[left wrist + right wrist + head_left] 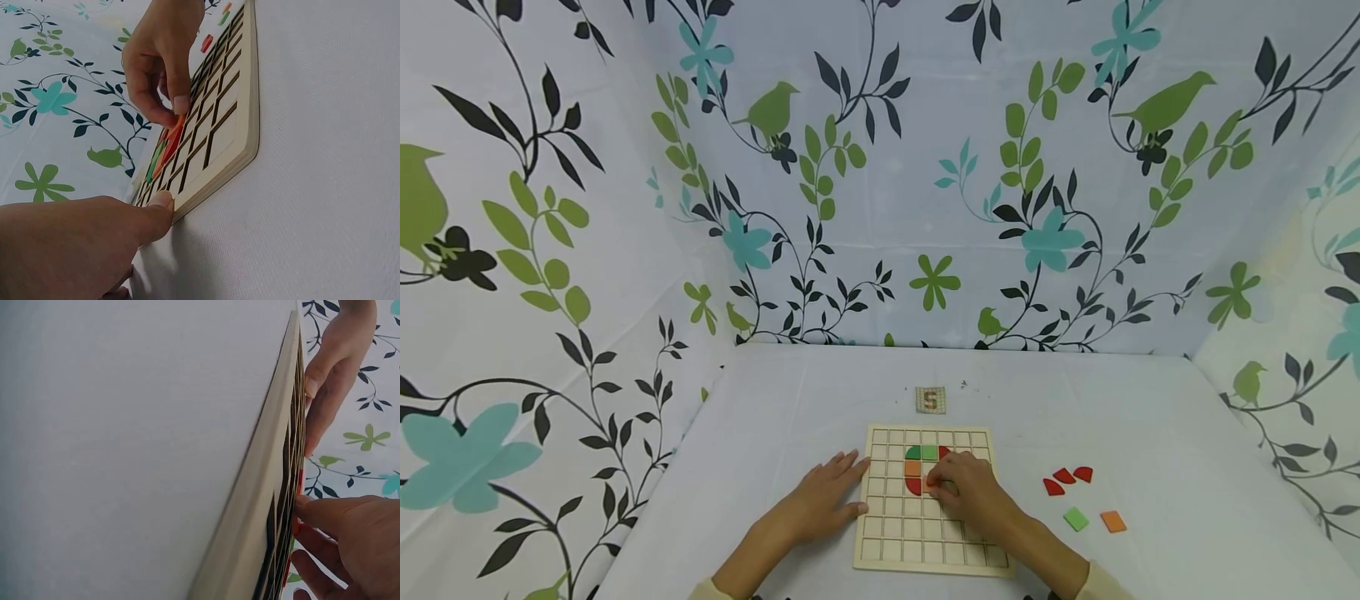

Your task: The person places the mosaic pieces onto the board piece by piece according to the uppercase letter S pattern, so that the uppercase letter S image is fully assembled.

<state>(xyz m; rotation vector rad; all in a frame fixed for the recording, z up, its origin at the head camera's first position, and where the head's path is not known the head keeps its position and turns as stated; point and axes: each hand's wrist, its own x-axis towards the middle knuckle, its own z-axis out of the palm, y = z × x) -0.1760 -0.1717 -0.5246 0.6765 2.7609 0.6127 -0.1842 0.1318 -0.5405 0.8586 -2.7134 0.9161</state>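
A pale wooden grid board (922, 529) lies on the white table. In its upper middle sit dark green (913, 452), light green (929, 452), orange (912, 468) and red (913, 486) tiles, plus a red one (943, 452) partly behind my right hand (966, 487). Thumb and fingertip of that hand pinch an orange tile (179, 127) right at the grid cells; its shape is mostly hidden. At the board's left edge rests my left hand (822, 500), fingers extended and spread. The left wrist view shows its thumb (161, 199) pressing the rim.
Several loose tiles lie right of the board: red ones (1063, 476), a light green square (1076, 518) and an orange square (1113, 522). Behind the board is a small square card (930, 400) with an S-like mark. Patterned cloth (880, 208) surrounds the table.
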